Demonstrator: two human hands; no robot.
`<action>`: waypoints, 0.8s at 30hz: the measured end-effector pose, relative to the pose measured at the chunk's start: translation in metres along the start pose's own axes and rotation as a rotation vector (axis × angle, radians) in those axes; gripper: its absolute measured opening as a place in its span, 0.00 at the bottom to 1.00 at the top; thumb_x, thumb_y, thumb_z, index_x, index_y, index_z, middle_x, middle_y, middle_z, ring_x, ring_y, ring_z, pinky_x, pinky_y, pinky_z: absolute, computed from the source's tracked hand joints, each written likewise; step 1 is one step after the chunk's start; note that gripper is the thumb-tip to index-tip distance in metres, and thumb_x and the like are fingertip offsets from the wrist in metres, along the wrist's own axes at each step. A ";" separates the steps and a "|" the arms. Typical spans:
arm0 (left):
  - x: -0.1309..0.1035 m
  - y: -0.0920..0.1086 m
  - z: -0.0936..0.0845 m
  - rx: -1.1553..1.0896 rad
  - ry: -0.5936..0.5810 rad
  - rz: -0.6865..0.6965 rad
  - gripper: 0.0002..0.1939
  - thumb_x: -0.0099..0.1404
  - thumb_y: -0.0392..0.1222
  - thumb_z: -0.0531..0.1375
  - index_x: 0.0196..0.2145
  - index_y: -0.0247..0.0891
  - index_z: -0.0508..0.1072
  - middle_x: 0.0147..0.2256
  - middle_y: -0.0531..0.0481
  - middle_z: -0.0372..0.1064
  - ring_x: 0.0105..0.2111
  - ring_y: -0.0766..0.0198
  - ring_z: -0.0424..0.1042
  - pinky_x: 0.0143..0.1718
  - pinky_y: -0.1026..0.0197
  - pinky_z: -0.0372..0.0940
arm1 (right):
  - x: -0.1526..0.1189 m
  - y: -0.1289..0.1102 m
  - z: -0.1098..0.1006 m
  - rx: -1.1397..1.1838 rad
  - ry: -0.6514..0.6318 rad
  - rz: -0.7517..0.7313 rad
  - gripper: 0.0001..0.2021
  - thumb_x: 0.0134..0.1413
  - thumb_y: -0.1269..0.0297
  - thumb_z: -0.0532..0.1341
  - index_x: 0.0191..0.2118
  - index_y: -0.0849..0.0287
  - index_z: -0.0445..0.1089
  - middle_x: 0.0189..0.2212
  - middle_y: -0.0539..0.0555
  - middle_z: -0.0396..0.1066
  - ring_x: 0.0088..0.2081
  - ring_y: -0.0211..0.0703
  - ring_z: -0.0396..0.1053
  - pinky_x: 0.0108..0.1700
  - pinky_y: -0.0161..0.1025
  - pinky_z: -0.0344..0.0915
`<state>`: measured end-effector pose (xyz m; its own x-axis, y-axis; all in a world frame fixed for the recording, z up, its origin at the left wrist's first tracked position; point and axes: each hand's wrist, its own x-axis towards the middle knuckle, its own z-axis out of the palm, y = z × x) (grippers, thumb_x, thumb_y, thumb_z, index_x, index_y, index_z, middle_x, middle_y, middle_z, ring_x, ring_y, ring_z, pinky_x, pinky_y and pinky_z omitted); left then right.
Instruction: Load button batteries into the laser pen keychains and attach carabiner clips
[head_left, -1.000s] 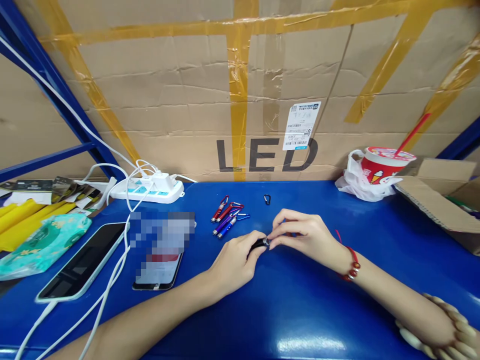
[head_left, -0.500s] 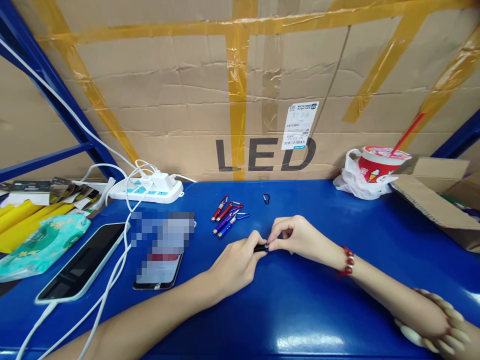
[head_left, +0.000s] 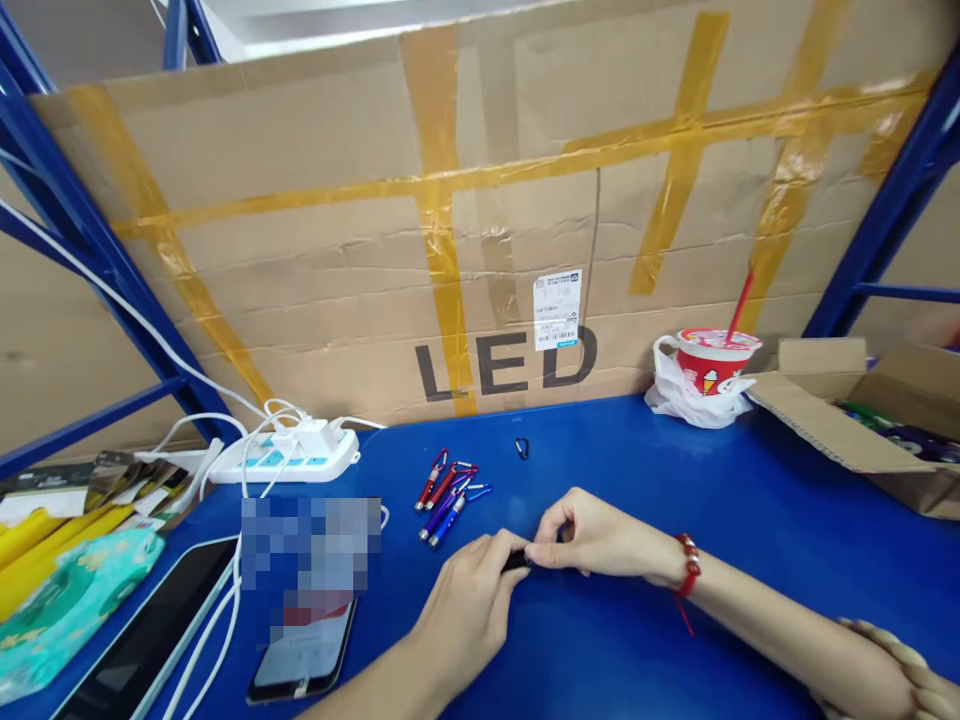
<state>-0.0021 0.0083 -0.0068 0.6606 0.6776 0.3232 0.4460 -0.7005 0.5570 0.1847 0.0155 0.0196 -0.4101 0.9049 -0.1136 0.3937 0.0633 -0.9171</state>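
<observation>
My left hand (head_left: 472, 597) is closed around a small black tube, which looks like a keychain flashlight (head_left: 516, 561). At the tube's right end, the thumb and forefinger of my right hand (head_left: 589, 535) are pinched together, hiding what exactly they grip there. Beyond my hands lies a black carabiner clip (head_left: 522, 448), loose on the blue table (head_left: 637, 640). Several similar keychain flashlights with clips lie to its left: a red one (head_left: 430, 482), another red, a purple one (head_left: 442, 508) and a blue one (head_left: 448, 522).
A phone (head_left: 304, 650) and a larger phone (head_left: 142, 640) lie left, with white cables crossing near them. Behind them is a power strip (head_left: 281, 458). At right stand a red cup (head_left: 709, 365) in a plastic bag and an open carton (head_left: 840, 425). A large cardboard box (head_left: 337, 300) backs the table.
The camera view has tilted upward, so the table and hands sit lower in the picture. Both hands stay together at the black flashlight, with the right fingertips still at its end.
</observation>
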 end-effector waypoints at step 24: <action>0.007 -0.006 0.003 -0.037 0.100 -0.022 0.10 0.65 0.32 0.44 0.38 0.40 0.63 0.32 0.48 0.68 0.31 0.61 0.67 0.32 0.63 0.61 | -0.009 -0.008 0.001 -0.694 0.379 -0.519 0.13 0.54 0.53 0.56 0.30 0.53 0.75 0.28 0.49 0.71 0.23 0.32 0.67 0.26 0.29 0.58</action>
<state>0.0021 0.0164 -0.0103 0.5862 0.7131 0.3846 0.4357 -0.6777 0.5924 0.1843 0.0059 0.0276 -0.4249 0.7621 0.4886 0.6884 0.6225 -0.3723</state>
